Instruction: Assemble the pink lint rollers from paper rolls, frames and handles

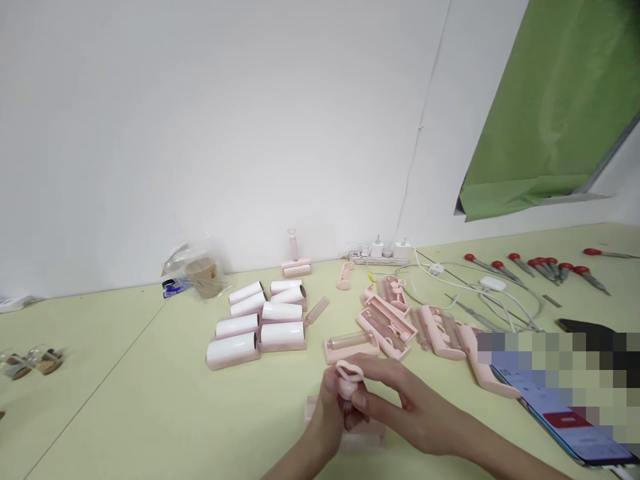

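Both of my hands meet low in the middle of the pale green table (125,400). My left hand (327,423) and my right hand (400,403) are both closed round a small pink lint-roller handle (349,375) with a heart-shaped loop on top. Under my hands lies a pink cover piece (367,435), partly hidden. Just beyond my fingers lies a pink roller frame with a clear tube (350,345). Further left are several white paper rolls (260,320), some set in pink bases.
A heap of pink roller parts (400,317) lies to the right, then white cables (500,300) and several red-handled screwdrivers (540,267). A phone (575,427) lies at bottom right. An assembled roller (295,257), a power strip (380,253) and a bagged paper cup (203,273) stand by the wall.
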{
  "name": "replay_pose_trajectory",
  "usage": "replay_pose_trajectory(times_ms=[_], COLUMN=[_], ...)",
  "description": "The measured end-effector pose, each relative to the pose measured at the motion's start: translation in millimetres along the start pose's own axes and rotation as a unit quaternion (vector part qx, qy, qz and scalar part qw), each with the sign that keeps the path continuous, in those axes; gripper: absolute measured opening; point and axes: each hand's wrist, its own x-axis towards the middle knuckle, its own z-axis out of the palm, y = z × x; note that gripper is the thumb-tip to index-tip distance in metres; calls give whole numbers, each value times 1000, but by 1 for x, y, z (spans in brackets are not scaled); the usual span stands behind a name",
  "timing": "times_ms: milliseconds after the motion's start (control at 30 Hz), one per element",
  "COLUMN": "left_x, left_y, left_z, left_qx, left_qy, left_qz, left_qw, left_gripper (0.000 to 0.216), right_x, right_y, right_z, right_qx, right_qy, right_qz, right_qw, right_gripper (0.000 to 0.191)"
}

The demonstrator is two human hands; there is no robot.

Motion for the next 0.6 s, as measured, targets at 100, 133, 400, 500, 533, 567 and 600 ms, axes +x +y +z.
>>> replay_pose_trajectory(times_ms=[100,133,400,500,533,567,600], left_x=[-1,0,-1,-3,-3,-3,-3], left_y=[-2,0,10,10,9,6,3], left_z=[-1,-1,-1,-1,-2,-3,-5], left_qx=[3,-3,-50,-30,-25,-23,-23], left_qy=[-17,-24,-35,-61,-70,-72,-71], left_qz=[10,12,-18,43,55,58,55], left_qw=[1000,1000,998,997,996,995,996], left_gripper=[64,64,70,66,64,62,60], right_x=[1,3,18,18,18,17,16], right_y=[4,7,16,13,13,13,14], right_z=[0,0,16,18,19,19,20], right_qx=[15,31,20,-39,-42,-39,-30], right_qy=[2,2,39,64,73,81,84], right_qz=[6,9,43,-15,-27,-31,-29], right_qw=[1000,999,998,997,996,995,996], right_gripper=[17,17,25,27,28,29,31])
